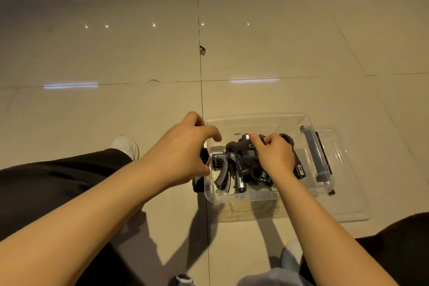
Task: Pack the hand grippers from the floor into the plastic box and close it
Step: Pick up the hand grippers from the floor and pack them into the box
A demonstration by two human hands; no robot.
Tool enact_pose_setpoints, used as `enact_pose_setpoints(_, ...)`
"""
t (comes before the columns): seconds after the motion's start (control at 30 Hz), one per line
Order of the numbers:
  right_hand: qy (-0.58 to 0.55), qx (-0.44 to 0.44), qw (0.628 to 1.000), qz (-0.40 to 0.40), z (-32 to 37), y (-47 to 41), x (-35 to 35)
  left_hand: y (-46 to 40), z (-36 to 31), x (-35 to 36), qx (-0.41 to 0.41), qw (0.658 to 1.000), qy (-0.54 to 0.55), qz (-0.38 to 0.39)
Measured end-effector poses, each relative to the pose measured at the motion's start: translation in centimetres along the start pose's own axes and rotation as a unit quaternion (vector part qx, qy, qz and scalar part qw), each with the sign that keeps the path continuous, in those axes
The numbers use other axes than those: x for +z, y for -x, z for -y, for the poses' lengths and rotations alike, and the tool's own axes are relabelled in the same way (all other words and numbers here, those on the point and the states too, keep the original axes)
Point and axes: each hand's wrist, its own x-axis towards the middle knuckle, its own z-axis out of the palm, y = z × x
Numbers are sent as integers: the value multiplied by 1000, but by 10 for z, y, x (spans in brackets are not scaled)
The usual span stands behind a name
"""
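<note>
Holding: right hand [275, 157] curls its fingers around a gripper [249, 144] atop the pile in the box [241, 195].
Left hand [183, 153]: fingers bent over the box's left rim, thumb out; whether it grasps the rim is unclear.
Box: open on the floor [116, 65], long axis left-right.
Pile: black grippers, handles pointing every way.
Lid [343, 193]: flat, just right of the box.

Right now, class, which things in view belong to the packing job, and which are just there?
Job:
- hand grippers piled in the box
- plastic box
- lid, lying under and beside the box
- left hand at the box's edge
- right hand on the grippers

Just there:
- white shoe
- tiled floor
</note>
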Motion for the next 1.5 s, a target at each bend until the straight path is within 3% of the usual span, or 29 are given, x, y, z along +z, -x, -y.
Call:
enact_pose_setpoints(0.23,-1,71,997,6,-7,-10,39,7,4,12,-30,999,24,-2)
enact_pose_setpoints(0.4,40,95,992,78,-20,1,60,7,6,20,-47,998,23,-27)
enact_pose_setpoints(0.63,292,-12,946,139,-36,1,51,9,3,29,-68,995,42,-56)
enact_pose_setpoints(0.87,384,-80,898,201,-29,-13,67,10,13,38,-98,989,90,-62)
enact_pose_setpoints(1.0,397,-117,890,189,-22,-17,73,8,19,30,-106,984,116,-86)
enact_pose_setpoints(1.2,346,-104,915,179,-10,-18,81,7,18,30,-83,982,118,-121)
enact_pose_setpoints(1.5,375,-101,903,187,-11,-10,71,3,16,26,-56,972,164,-159)
